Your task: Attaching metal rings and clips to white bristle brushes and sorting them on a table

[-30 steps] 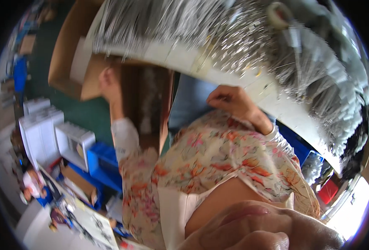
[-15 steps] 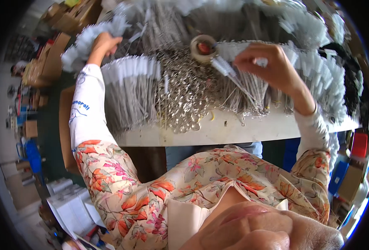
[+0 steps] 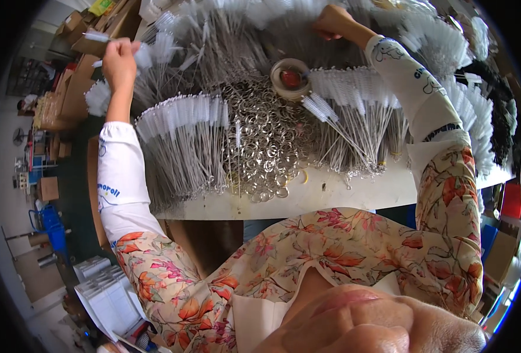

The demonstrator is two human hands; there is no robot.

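My left hand is raised over the far left of the table, fingers closed. A white-bristled tube brush sticks out to the left of its fingertips, its thin stem running toward them. My right hand reaches to the back of the table, curled closed among a heap of pale wire-stemmed brushes; what its fingers pinch is hidden. Nearer to me lie a left bundle of brushes and a right bundle, bristles pointing away. Between them spreads a pile of metal split rings.
A tape roll with something red inside stands behind the rings. More white brushes and black-bristled brushes are piled on the right. Cardboard boxes stand beyond the left side. The white table's front edge runs before me.
My right hand has moved from above the right bundle to the far heap. My left hand has shifted left, and a brush now shows beside its fingers. The view has tilted slightly.
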